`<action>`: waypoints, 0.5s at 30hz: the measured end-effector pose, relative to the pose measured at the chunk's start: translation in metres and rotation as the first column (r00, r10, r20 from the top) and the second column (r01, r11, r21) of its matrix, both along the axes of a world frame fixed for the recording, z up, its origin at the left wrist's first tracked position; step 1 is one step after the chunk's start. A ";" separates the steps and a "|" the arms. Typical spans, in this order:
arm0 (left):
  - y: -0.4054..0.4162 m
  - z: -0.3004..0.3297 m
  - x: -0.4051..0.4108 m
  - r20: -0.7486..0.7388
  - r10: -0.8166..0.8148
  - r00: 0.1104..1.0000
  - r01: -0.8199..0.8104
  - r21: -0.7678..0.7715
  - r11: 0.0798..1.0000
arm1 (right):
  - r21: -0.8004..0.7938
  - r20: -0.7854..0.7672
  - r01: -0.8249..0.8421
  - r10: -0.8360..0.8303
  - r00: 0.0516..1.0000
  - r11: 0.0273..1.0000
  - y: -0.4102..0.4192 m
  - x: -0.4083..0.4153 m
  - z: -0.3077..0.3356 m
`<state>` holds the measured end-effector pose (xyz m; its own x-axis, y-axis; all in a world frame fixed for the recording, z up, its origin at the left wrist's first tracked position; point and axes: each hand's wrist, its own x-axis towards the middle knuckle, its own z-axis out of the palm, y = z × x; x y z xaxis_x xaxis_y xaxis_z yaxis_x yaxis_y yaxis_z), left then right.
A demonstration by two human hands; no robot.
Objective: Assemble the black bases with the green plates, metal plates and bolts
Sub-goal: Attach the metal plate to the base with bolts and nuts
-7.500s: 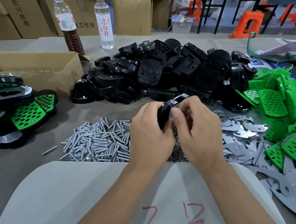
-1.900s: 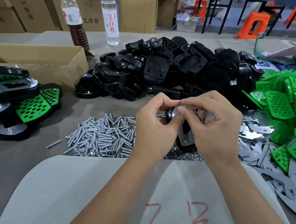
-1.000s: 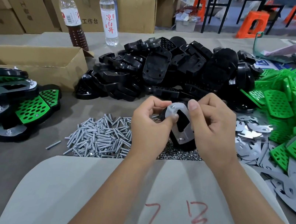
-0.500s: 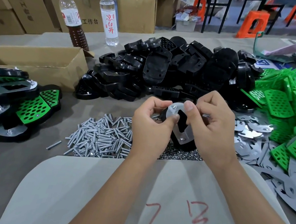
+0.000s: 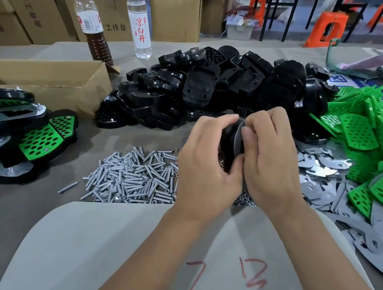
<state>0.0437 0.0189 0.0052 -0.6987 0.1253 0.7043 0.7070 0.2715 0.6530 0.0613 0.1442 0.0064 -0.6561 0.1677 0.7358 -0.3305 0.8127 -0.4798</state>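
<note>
A: Black plastic and thin grey steel, that's what I've got up off the table: the black base (image 5: pixel 228 138) with a metal plate (image 5: pixel 238 139) laid against it, held dead centre above the bolts (image 5: pixel 135 176).

B: Who's got hold of it?

A: Both. My left hand (image 5: pixel 207 165) is curled round the base's left side, my right hand (image 5: pixel 270 162) pinches the plate with the thumb flat on its face. Both sets of fingers are closed on the part.

B: How does it handle?

A: I'd judge light and stiff. The base is smooth and likely slick, so I grip its thick rim; the plate is thin with sharpish edges, so I press its flat, not its rim.

B: Room to move?

A: Tight at twelve o'clock, the black pile (image 5: pixel 219 86) is near. Green plates (image 5: pixel 373 148) crowd two to three o'clock, loose metal plates (image 5: pixel 325 181) just beside my right hand. Finished units (image 5: pixel 12 131) sit at nine. Six o'clock looks the freest way out.
</note>
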 end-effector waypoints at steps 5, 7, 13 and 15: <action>-0.005 -0.001 0.001 -0.040 -0.101 0.994 0.097 -0.084 0.992 | -0.056 -0.009 0.029 -0.029 1.000 0.998 0.004 0.000 0.000; -0.005 0.000 0.001 -0.040 -0.128 0.991 0.125 -0.080 0.989 | -0.075 -0.016 0.041 -0.042 0.999 0.996 0.004 0.001 0.002; -0.002 0.003 0.003 -0.082 -0.194 0.978 0.188 -0.078 0.979 | -0.247 -0.009 0.089 -0.094 0.996 0.965 -0.003 0.000 0.007; 0.001 0.005 0.007 -0.130 -0.155 0.979 0.142 -0.100 0.985 | -0.344 0.032 0.096 -0.091 0.995 0.934 -0.004 -0.001 0.009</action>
